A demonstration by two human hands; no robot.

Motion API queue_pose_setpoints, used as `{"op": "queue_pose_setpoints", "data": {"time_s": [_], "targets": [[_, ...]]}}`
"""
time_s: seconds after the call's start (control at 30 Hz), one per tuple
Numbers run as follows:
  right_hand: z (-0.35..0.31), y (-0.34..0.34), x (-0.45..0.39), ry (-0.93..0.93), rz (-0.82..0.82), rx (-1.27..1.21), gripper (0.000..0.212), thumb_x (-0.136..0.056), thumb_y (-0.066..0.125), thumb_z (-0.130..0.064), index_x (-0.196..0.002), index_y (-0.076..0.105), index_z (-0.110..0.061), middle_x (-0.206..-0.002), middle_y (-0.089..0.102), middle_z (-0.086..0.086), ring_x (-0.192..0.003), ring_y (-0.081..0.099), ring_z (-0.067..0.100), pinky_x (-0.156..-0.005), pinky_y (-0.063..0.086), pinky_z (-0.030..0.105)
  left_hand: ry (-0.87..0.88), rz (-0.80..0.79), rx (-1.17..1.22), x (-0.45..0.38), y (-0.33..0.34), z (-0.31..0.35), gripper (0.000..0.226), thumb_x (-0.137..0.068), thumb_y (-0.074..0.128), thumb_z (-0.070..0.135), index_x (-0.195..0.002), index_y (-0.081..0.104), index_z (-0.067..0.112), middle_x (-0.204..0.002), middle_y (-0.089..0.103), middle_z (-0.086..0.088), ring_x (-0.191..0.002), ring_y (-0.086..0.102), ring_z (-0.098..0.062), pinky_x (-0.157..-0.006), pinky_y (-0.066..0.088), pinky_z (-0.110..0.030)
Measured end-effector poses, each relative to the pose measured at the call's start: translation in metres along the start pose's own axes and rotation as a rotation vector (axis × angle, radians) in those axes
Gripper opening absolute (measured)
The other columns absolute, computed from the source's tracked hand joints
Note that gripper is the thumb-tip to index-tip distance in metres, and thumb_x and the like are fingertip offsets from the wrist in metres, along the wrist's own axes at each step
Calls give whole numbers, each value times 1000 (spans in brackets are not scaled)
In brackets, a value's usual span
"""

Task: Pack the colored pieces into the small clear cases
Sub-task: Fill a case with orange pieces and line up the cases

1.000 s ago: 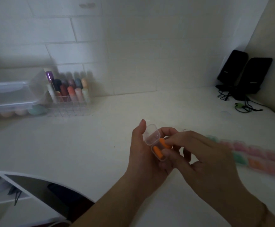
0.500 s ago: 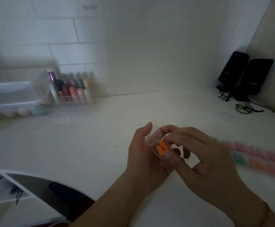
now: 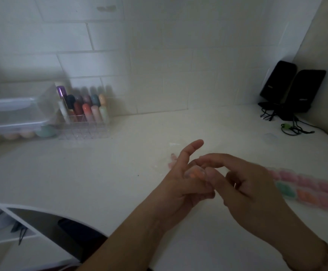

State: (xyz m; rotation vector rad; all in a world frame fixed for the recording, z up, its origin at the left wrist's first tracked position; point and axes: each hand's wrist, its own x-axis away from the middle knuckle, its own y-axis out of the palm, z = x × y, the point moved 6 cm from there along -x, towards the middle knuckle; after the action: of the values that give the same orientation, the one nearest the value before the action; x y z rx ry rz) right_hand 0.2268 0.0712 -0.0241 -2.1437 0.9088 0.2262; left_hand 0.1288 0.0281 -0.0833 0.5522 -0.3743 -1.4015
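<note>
My left hand (image 3: pixel 180 184) cradles a small clear case (image 3: pixel 195 174) with orange pieces inside, its thumb stretched up and away. My right hand (image 3: pixel 245 190) meets it from the right, with index finger and thumb pressed onto the case. The picture is blurred, so I cannot tell whether the lid is fully down. A row of filled cases with pink, green and orange pieces (image 3: pixel 306 190) lies on the white desk to the right. A few pink pieces (image 3: pixel 172 163) lie just beyond my left hand.
A clear rack of coloured tubes (image 3: pixel 85 114) and a clear box over pastel sponges (image 3: pixel 18 122) stand at the back left. Two black speakers (image 3: pixel 292 90) with cables sit in the back right corner. The desk's curved edge (image 3: pixel 42 214) is at the lower left.
The case's lid stood open before; now my right fingers press over it and the lid no longer stands up. My left thumb has lifted away and straightened.
</note>
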Motion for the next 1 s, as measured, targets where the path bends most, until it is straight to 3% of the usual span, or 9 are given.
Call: {"op": "queue_pose_setpoints", "data": {"time_s": [0.1,0.17,0.3,0.4,0.5,0.6,0.73,0.87,1.0], "targets": [[5,2,-1,75,-120,-242,23,-90,49,-40,-102,68,-38,-65,67,-14,-39,51,8,-46,40,14,-18,-35,9,1,2,1,78,-70,66,0,-141,42,25,-104,47,-16,-86,50,-28,-79,47,-39],[6,2,0,93,-181,-295,25,-86,52,-40,-106,68,-39,-73,71,-9,-41,52,11,-47,41,15,-12,-99,37,2,8,1,73,-77,62,1,-142,39,23,-103,48,-19,-81,56,-31,-80,44,-45],[0,1,-2,102,-178,-259,13,-89,63,-41,-100,69,-40,-66,69,-18,-39,49,15,-41,45,36,-11,-144,65,3,14,1,83,-76,73,10,-145,29,17,-94,62,-7,-77,63,-19,-88,35,-49],[2,-1,-4,150,-118,-312,18,-79,65,-34,-95,72,-32,-68,71,-11,-38,52,7,-39,44,27,-54,-99,192,1,11,-1,89,-68,83,22,-142,36,14,-116,51,-16,-85,59,-25,-85,41,-45],[9,-10,-6,158,-51,-362,15,-76,69,-33,-90,73,-34,-66,70,-3,-39,51,15,-41,42,23,-83,-47,307,-2,10,1,70,-68,82,31,-126,48,10,-106,58,-15,-88,55,-30,-79,49,-41],[18,-14,-7,183,-21,-323,21,-70,71,-40,-90,73,-36,-57,66,6,-40,52,18,-43,40,26,-51,96,135,-4,1,2,40,-77,75,26,-109,61,7,-92,65,-11,-80,63,-24,-84,55,-37],[19,-14,-8,156,0,-285,19,-73,79,-33,-91,71,-36,-104,70,-12,-52,59,26,-44,46,30,-10,194,-22,-2,-4,6,17,-87,64,11,-102,65,2,-90,70,-14,-77,70,-22,-80,58,-33],[29,-16,-8,235,83,-289,38,-69,66,-49,-105,63,-37,-85,66,-6,-49,54,26,-41,38,19,181,307,-354,0,-5,21,29,-83,72,13,-108,63,0,-89,71,-20,-80,73,-32,-84,58,-41],[34,-9,-9,197,12,-194,24,-84,65,-38,-108,62,-36,-78,68,-2,-48,56,24,-44,40,21,245,294,-571,2,2,26,20,-88,68,9,-107,62,8,-80,72,-5,-77,74,-25,-83,58,-46]]}}
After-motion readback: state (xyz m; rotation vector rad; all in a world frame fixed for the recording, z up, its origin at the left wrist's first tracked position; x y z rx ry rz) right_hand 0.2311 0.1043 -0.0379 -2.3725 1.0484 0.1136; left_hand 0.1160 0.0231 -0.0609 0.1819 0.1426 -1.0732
